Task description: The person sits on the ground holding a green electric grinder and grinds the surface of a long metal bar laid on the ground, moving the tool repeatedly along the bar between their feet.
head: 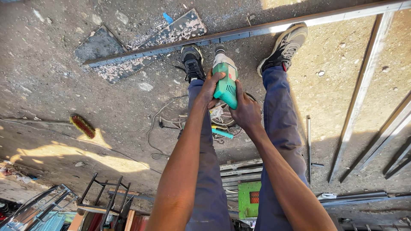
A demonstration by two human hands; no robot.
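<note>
Risk of kickback: both hands, left hand (212, 87) and right hand (245, 112), clench the green power tool (225, 81) held against the long steel bar (239, 33) on the floor between the shoes, where a slipping bar could jerk it footward.

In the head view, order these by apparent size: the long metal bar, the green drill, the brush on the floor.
1. Long metal bar
2. Green drill, though it is nearer the camera
3. Brush

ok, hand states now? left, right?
Left hand: closed on the green power drill.
Right hand: closed on the same drill, at its rear.
</note>
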